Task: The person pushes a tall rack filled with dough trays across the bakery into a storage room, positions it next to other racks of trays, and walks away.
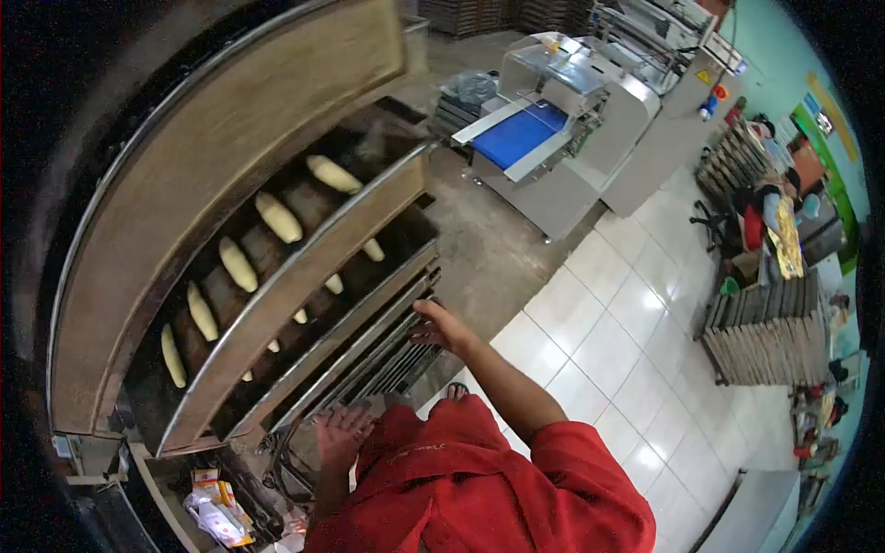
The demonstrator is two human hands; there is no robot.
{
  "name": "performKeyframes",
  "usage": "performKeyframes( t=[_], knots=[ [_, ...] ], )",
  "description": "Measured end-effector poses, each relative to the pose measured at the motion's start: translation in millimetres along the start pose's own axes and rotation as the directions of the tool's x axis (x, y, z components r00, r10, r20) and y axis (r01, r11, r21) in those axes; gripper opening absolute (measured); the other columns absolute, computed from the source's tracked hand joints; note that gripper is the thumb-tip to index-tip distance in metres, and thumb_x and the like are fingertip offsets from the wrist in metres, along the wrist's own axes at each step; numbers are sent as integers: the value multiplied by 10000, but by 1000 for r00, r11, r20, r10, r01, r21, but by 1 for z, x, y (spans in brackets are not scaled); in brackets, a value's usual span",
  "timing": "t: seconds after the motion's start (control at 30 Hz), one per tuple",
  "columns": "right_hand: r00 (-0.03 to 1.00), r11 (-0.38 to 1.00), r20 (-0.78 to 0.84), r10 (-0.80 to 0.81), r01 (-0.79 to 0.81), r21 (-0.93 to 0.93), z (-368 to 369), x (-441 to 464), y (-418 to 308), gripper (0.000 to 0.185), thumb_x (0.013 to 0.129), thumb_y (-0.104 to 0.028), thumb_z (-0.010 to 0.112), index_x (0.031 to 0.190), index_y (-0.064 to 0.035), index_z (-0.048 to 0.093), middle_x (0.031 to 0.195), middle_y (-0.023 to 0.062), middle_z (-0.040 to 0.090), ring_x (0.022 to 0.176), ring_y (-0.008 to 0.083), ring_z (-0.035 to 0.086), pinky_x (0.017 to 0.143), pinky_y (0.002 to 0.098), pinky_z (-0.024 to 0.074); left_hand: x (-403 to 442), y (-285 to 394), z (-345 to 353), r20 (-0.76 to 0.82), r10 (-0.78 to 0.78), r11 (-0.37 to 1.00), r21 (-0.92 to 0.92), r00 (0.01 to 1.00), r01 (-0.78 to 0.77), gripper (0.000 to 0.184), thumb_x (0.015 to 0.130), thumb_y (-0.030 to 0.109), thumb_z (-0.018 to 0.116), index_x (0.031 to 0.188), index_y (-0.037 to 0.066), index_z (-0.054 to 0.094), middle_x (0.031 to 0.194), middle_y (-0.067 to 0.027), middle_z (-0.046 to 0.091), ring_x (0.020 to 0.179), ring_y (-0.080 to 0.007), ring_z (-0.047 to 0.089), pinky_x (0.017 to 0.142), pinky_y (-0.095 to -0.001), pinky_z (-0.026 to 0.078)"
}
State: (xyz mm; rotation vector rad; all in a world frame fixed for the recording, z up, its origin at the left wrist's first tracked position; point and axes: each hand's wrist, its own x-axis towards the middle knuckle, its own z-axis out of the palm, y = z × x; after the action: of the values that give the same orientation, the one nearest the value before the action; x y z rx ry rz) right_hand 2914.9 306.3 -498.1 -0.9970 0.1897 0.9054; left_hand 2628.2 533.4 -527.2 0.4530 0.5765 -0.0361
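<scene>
My right hand reaches to the right end of a stack of dark trays, its fingers bent at a tray's edge; whether they grip it is unclear. Low in front of the same stack, my left hand is spread with nothing in it. Above both hands, a rack level holds several pale, long dough pieces in a row on a dark tray. More pale pieces show partly on the level below, behind a metal-edged wooden board.
A machine with a blue belt stands beyond the rack. Stacked trays are at the right, with people behind them. Packets lie in a box at lower left. White floor tiles extend to the right.
</scene>
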Motion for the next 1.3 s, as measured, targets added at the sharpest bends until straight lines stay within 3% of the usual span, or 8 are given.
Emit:
performKeyframes(
  t=[0.3, 0.33, 0.57, 0.7, 0.87, 0.93, 1.1, 1.3],
  knots=[
    [996, 1000, -81, 22, -21, 5, 48, 80, -44, 1071, 713, -362, 702, 1448, -93, -28, 1358, 196, 331, 925, 352, 573, 770, 434, 534, 96, 34, 40, -308, 541, 841, 184, 782, -509, 774, 840, 552, 551, 1270, -50, 327, 1298, -213, 407, 1214, -342, 426, 1040, -505, 337],
    [996, 999, -89, 30, -31, -9, 51, 94, -48, 1083, 714, -356, 701, 1447, -90, -50, 1353, 196, 336, 920, 350, 574, 769, 433, 533, 113, 43, 32, -432, 489, 849, 38, 757, -527, 727, 855, 520, 554, 1259, -46, 340, 1267, -208, 436, 1189, -350, 453, 1022, -499, 370],
    [991, 997, 125, 47, -38, -72, 83, 190, -87, 1102, 713, -311, 705, 1438, -82, -93, 1328, 200, 363, 981, 366, 558, 804, 457, 511, 181, 123, 21, -316, 544, 829, 60, 777, -556, 851, 823, 475, 630, 1359, -29, 202, 1278, -239, 410, 1184, -397, 448, 1003, -541, 388],
    [996, 997, 61, 66, -63, -51, 118, 245, -109, 1063, 703, -324, 712, 1426, -69, -25, 1259, 188, 420, 980, 362, 564, 821, 475, 501, 225, 176, 34, -368, 554, 810, 29, 747, -586, 812, 834, 426, 640, 1368, -1, 204, 1334, -236, 343, 1203, -411, 418, 1002, -570, 370],
    [994, 996, 97, 49, -42, -76, 151, 324, -142, 838, 723, -361, 680, 1356, -115, 189, 1205, 186, 469, 971, 362, 579, 834, 508, 482, 284, 252, 37, -127, 551, 832, 15, 825, -554, 846, 818, 556, 575, 1390, 52, 207, 1334, -170, 348, 1296, -350, 303, 1013, -585, 328],
    [993, 993, 109, 47, -35, -111, 157, 364, -149, 615, 751, -384, 641, 1238, -144, 351, 1130, 149, 534, 950, 329, 599, 820, 483, 484, 304, 276, 56, -170, 567, 816, -21, 806, -578, 877, 805, 578, 575, 1397, 57, 189, 1353, -171, 319, 1298, -349, 298, 1006, -596, 325],
    [994, 983, 90, 62, -45, -180, 197, 440, -179, 514, 787, -378, 611, 1215, -162, 426, 1084, 76, 580, 872, 256, 619, 786, 447, 481, 365, 345, 89, -472, 539, 785, -20, 697, -619, 960, 758, 580, 642, 1424, 95, 150, 1390, -178, 259, 1268, -335, 353, 966, -592, 371],
    [985, 973, 138, 104, -72, -219, 220, 530, -209, 455, 804, -370, 596, 1200, -199, 452, 1098, 41, 577, 862, 241, 620, 784, 441, 473, 427, 420, 103, -590, 557, 774, 114, 584, -623, 686, 728, 441, 725, 1217, 76, 411, 996, -105, 461, 874, -233, 514, 769, -470, 519]
  ],
)
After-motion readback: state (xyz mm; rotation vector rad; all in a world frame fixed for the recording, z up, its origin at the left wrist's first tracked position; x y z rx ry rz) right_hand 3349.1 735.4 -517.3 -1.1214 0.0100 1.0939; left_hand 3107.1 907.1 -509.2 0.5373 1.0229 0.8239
